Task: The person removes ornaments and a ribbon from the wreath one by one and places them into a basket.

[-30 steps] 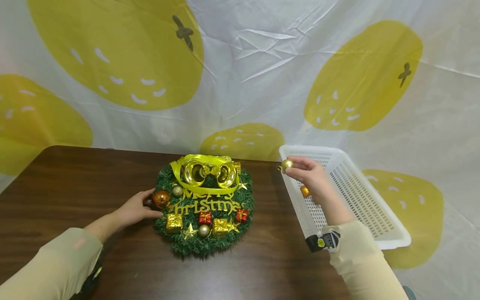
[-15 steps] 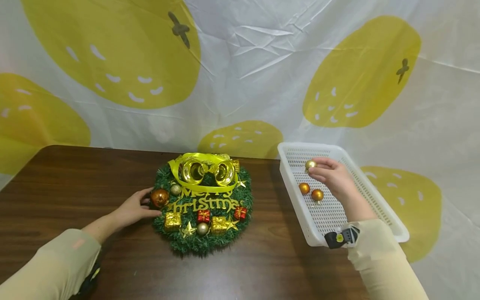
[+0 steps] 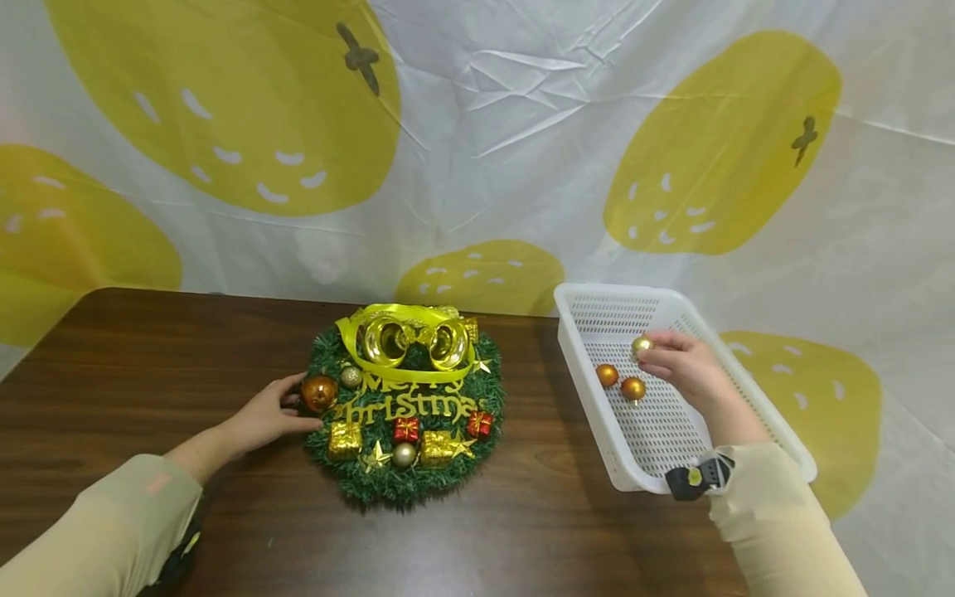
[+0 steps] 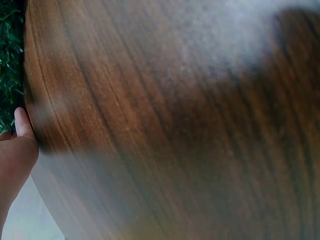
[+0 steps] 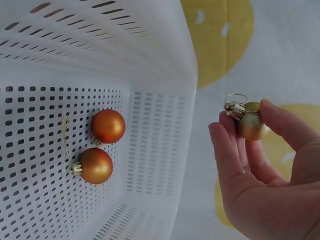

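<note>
In the head view, my right hand (image 3: 690,373) pinches a small gold bauble (image 3: 642,347) over the white plastic basket (image 3: 585,414). The right wrist view shows this bauble (image 5: 251,122) between thumb and fingertips, its metal cap and wire loop exposed. Two orange baubles (image 5: 108,126) lie on the basket floor. My left hand (image 3: 264,419) grips the left edge of a green Christmas wreath (image 3: 388,489), beside a large brown-orange bauble (image 3: 318,394). Its thumb (image 4: 24,127) touches the greenery in the left wrist view.
The wreath bears gold bells (image 3: 448,344) with yellow ribbon, gold lettering, stars and small gift boxes. Both wreath and basket rest on a dark wooden table (image 3: 522,531). A white curtain (image 3: 507,166) with yellow fruit prints hangs behind the table.
My right hand has carried the gold bauble rightward from the basket's left rim and slightly down over its inside, uncovering the second orange bauble. The left hand stays at the wreath.
</note>
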